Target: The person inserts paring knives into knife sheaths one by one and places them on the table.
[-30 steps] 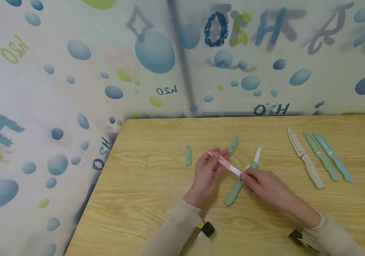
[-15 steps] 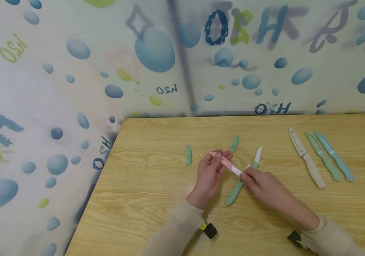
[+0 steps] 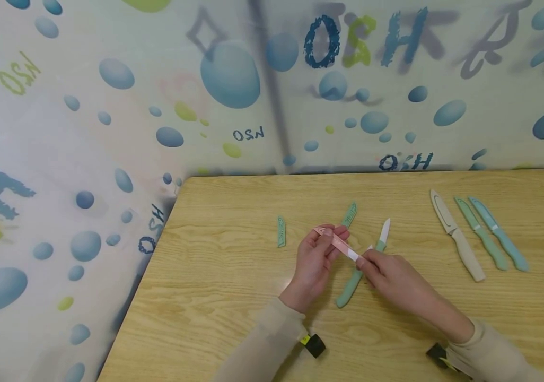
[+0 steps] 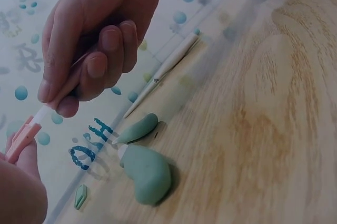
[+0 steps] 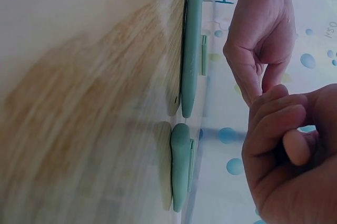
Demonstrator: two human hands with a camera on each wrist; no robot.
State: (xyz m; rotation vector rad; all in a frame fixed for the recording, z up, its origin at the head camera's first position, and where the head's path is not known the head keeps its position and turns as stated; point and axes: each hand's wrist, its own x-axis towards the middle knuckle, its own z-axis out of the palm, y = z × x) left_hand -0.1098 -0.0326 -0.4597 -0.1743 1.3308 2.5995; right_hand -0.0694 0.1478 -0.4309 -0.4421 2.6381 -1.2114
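My left hand (image 3: pixel 311 268) pinches a pink knife sheath (image 3: pixel 341 244) between thumb and fingers. The right hand (image 3: pixel 398 277) grips the pink knife by its handle (image 4: pixel 75 78), mostly covered by the fingers. A short stretch of white blade (image 3: pixel 353 255) shows between sheath and right fingertips; the rest sits inside the sheath. Below the hands lie two unsheathed green knives: one green knife (image 3: pixel 348 289) shows its handle, and the other shows its white blade (image 3: pixel 385 230), its handle partly hidden by the right hand.
One green sheath (image 3: pixel 281 232) lies left of the hands, another green sheath (image 3: pixel 350 214) just beyond the left fingers. At the right of the wooden table (image 3: pixel 215 297) lie a beige knife (image 3: pixel 458 239), a green knife (image 3: pixel 484 239) and a blue knife (image 3: pixel 503 239), all sheathed.
The left hand has shifted slightly right with the pink sheath, so less white blade shows now. My right hand has stayed almost still.
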